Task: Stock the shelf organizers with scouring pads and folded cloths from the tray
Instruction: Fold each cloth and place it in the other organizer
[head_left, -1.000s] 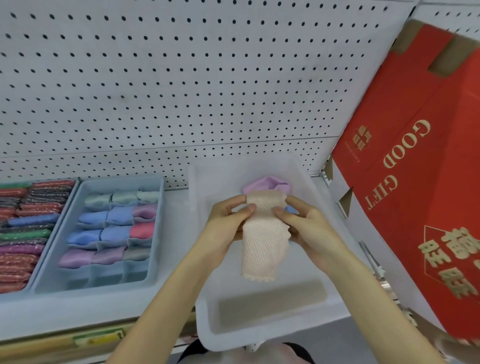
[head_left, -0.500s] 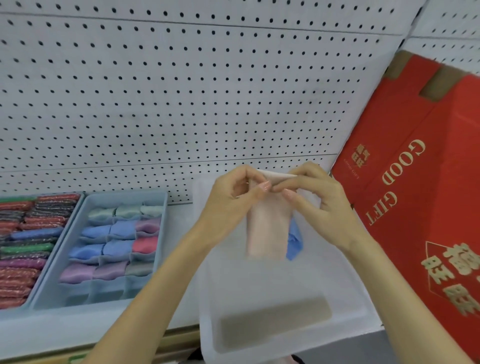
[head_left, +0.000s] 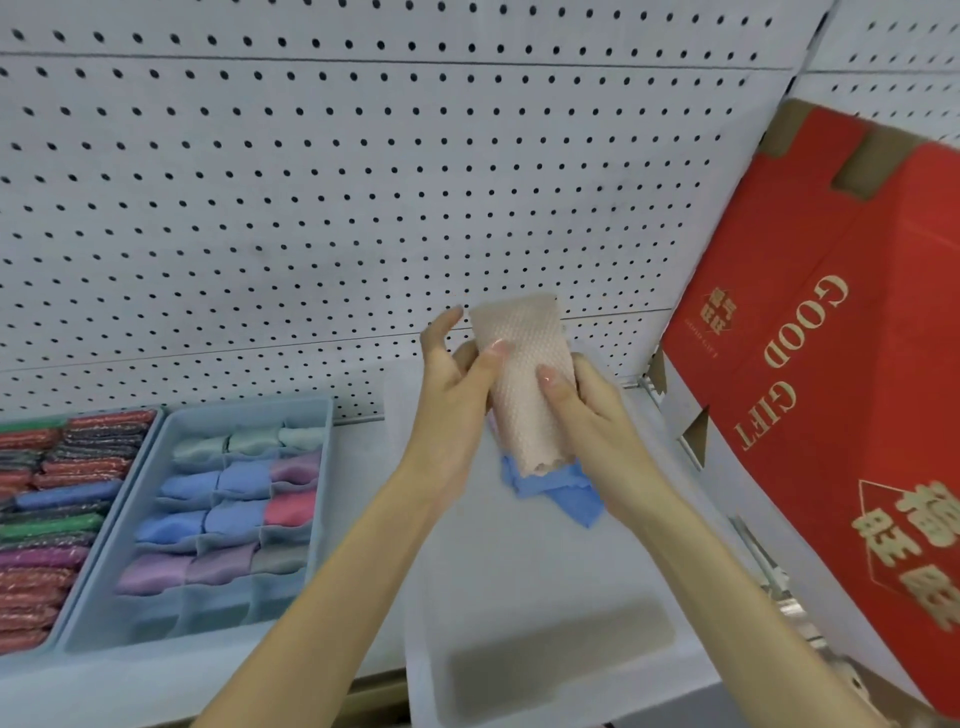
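Both hands are raised over the tray (head_left: 519, 582), which sits on the white shelf (head_left: 358, 467). Between them is a peach waffle-textured cloth (head_left: 524, 374), held upright and folded to a narrow strip, with its lower end hanging just above a crumpled blue cloth (head_left: 556, 493) in the tray. Left hand (head_left: 452, 384): grip clenched on the cloth's left edge, thumb pressed on the front face, forefinger stretched up beside the top corner. Right hand (head_left: 587, 410): grip clenched on the right edge, thumb on the front, fingers curled behind. Left of the tray, a pale blue organizer (head_left: 323, 483) holds rows of folded cloths (head_left: 234, 499) in green, blue, pink and lilac; its nearest compartments look unfilled. Further left and touching it, a second organizer is packed with glittery scouring pads (head_left: 52, 519), only partly in view. A red gift box (head_left: 831, 415) lettered "GOOD GIFT" leans at the right. White pegboard (head_left: 363, 182) stands behind.
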